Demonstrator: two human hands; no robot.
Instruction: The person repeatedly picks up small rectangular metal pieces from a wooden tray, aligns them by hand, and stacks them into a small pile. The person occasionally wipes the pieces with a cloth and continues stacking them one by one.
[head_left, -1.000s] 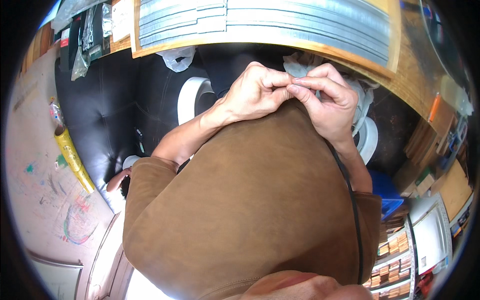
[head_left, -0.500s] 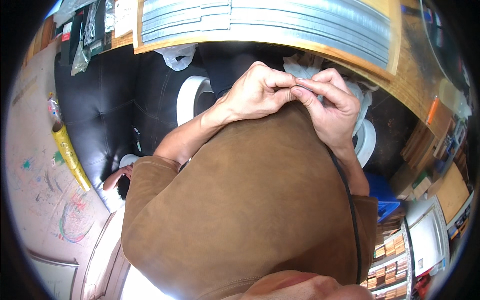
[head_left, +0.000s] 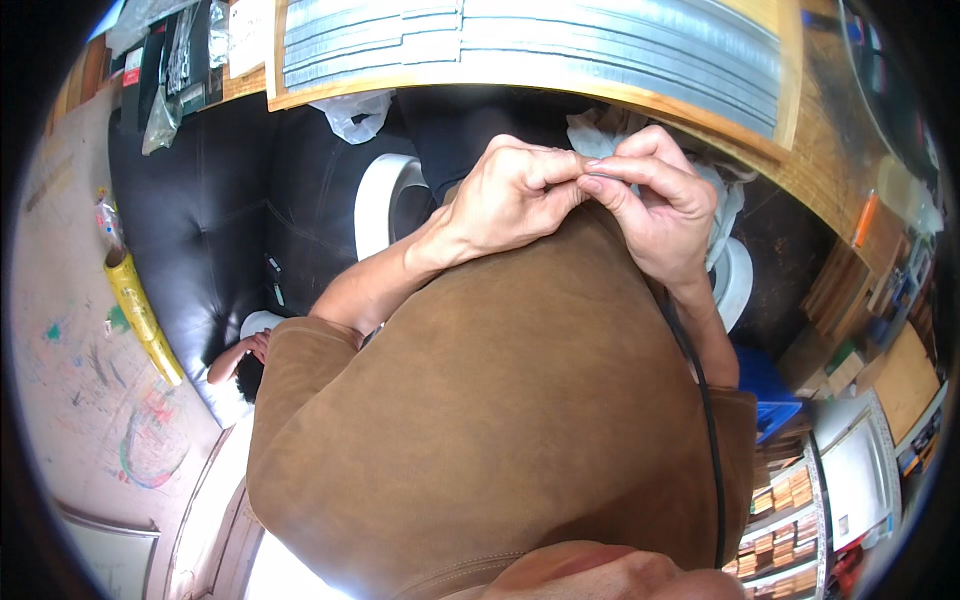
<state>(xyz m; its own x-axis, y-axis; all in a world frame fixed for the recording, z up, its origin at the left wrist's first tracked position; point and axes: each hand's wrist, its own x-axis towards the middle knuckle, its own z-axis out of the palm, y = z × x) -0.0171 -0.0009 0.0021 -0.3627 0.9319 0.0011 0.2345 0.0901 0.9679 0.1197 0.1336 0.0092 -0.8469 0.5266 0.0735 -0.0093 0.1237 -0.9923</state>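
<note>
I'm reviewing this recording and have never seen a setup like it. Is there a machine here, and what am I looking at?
There is no robot here, just a person working with bare hands. A fisheye camera worn on their head looks down, so straight edges bend near the rim and the brown shirt fills the middle. The picture isn't mirrored: the left hand is on the left, the right hand on the right. Their fingertips meet in front of the shirt; anything pinched between them is too small to make out. Beyond them, grey strips lie in layers inside a wooden frame. Towards the right, an orange item lies near the table's edge.
</note>
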